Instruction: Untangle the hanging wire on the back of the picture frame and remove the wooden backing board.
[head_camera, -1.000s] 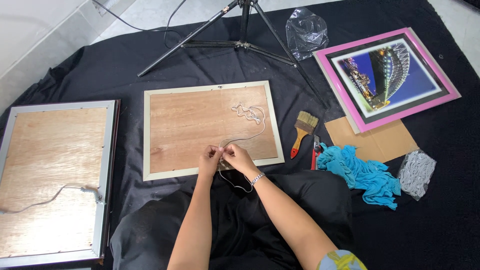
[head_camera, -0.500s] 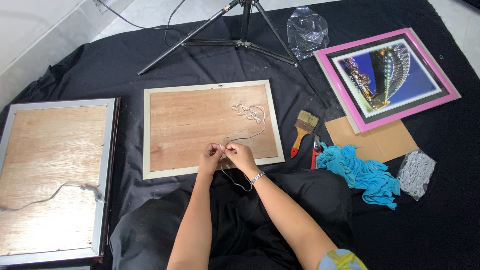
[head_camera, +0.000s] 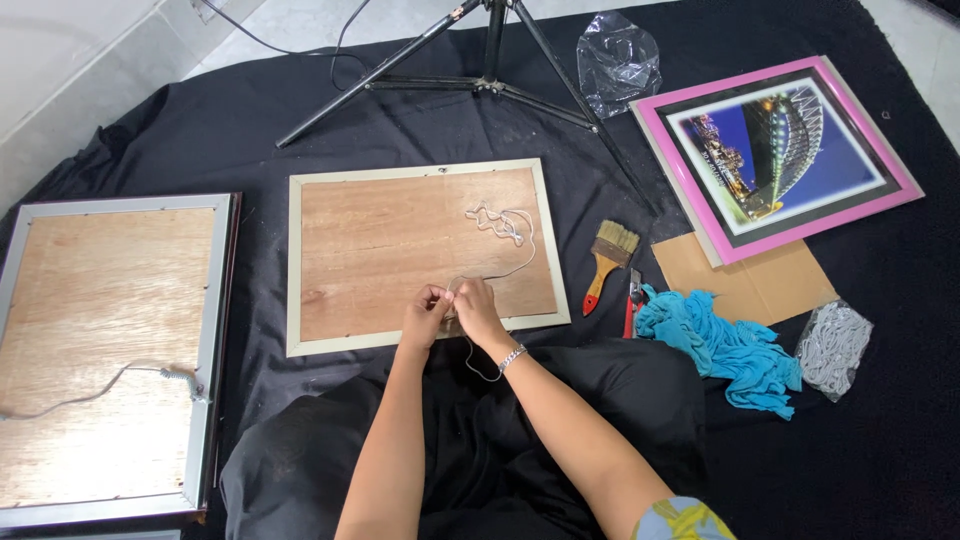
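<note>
A cream-framed picture lies face down in front of me, its brown wooden backing (head_camera: 400, 250) up. A thin white cord (head_camera: 500, 228) curls across the backing and runs down to my hands. My left hand (head_camera: 425, 317) and my right hand (head_camera: 474, 308) meet at the frame's near edge, both pinching the cord between fingertips. A loop of cord hangs below my right wrist, which wears a silver bracelet.
A larger silver frame (head_camera: 100, 350) lies face down at left with its own cord. At right are a paintbrush (head_camera: 607, 258), red-handled pliers (head_camera: 633, 300), a blue cloth (head_camera: 725, 345), cardboard (head_camera: 745, 280), a pink-framed photo (head_camera: 780, 150) and a tripod (head_camera: 490, 70).
My hands stay at the frame's near edge, fingers working the cord slightly. Nothing else has moved.
</note>
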